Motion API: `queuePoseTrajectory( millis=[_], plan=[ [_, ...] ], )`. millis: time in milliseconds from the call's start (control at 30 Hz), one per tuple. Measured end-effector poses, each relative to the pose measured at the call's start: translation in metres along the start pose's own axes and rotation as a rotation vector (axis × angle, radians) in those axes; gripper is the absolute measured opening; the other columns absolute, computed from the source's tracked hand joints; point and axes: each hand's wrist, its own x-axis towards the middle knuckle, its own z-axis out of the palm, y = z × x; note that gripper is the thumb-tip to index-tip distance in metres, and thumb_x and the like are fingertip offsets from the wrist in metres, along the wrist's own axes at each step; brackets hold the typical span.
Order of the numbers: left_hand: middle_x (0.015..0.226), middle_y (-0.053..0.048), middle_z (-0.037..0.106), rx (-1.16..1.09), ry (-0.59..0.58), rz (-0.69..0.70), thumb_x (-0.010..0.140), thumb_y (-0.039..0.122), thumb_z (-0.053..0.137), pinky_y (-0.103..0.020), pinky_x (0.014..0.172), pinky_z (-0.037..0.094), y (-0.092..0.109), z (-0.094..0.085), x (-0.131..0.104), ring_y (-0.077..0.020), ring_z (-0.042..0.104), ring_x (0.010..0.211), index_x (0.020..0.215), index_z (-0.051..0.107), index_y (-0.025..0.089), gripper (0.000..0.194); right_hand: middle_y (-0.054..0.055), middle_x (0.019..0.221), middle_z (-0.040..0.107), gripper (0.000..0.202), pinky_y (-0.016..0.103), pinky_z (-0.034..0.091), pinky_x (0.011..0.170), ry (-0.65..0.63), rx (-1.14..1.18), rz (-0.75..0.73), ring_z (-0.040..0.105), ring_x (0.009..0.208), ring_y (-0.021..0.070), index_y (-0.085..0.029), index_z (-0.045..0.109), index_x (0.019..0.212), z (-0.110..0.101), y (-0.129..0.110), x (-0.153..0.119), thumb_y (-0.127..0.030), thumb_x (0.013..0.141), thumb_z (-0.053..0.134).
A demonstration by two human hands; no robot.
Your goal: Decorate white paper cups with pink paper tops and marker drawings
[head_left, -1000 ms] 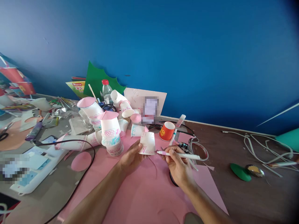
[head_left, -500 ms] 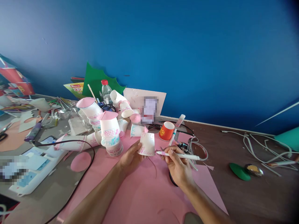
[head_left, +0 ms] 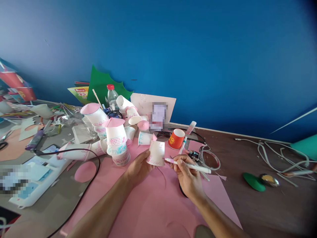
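My left hand [head_left: 138, 167] holds a white paper cup [head_left: 156, 153] upside down above a pink paper sheet [head_left: 151, 205]; the cup carries pink marks near its rim. My right hand [head_left: 188, 177] grips a pink-and-white marker pen [head_left: 188, 165], with its tip touching the cup's lower right edge. To the left, a stack of decorated white cups [head_left: 116, 142] with a pink cone top stands on the sheet.
An orange paper cup [head_left: 176, 138] stands behind the hands. More decorated cups [head_left: 95, 119], a water bottle [head_left: 112, 96] and green card [head_left: 102, 86] crowd the back left. A black cable [head_left: 81, 195] crosses the left; white cables [head_left: 279, 158] and a green scrap [head_left: 253, 182] lie on the right.
Hardly anything has moved. The pen and my right hand have shifted slightly left toward the cup, and the cup is tilted a touch more.
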Motion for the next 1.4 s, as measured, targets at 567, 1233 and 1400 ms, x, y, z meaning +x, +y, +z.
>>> queuePoseTrajectory(
  millis=[567,1233,1400],
  plan=[
    [0.099,-0.012,0.072,0.009,-0.030,-0.012,0.090,0.028,0.054,-0.036,0.087,0.048,0.0019,0.0060,-0.0006,-0.0242,0.065,0.093,0.101,0.068,0.009,0.026,-0.001,0.066,0.052,0.016,0.035,0.045,0.071,-0.004,-0.089,0.007,0.053,0.068,0.0178,-0.026,0.066,0.086,0.0019,-0.0021,-0.0025,-0.041,0.088,0.061],
    [0.096,-0.012,0.073,0.012,-0.046,-0.008,0.090,0.029,0.053,-0.035,0.088,0.048,0.0018,0.0038,0.0000,-0.0252,0.067,0.093,0.102,0.068,0.008,0.028,-0.002,0.061,0.052,0.020,0.034,0.044,0.069,-0.002,-0.093,0.022,0.053,0.065,0.0177,-0.025,0.066,0.077,0.0041,-0.0051,-0.0019,-0.043,0.086,0.063],
    [0.096,-0.012,0.073,0.012,-0.017,-0.011,0.089,0.028,0.054,-0.035,0.087,0.048,0.0026,0.0049,-0.0004,-0.0250,0.067,0.092,0.100,0.069,0.008,0.027,-0.003,0.061,0.051,0.019,0.033,0.045,0.068,0.015,-0.045,0.013,0.051,0.062,0.0156,-0.025,0.065,0.076,0.0045,-0.0060,0.0004,-0.042,0.085,0.065]
  ],
)
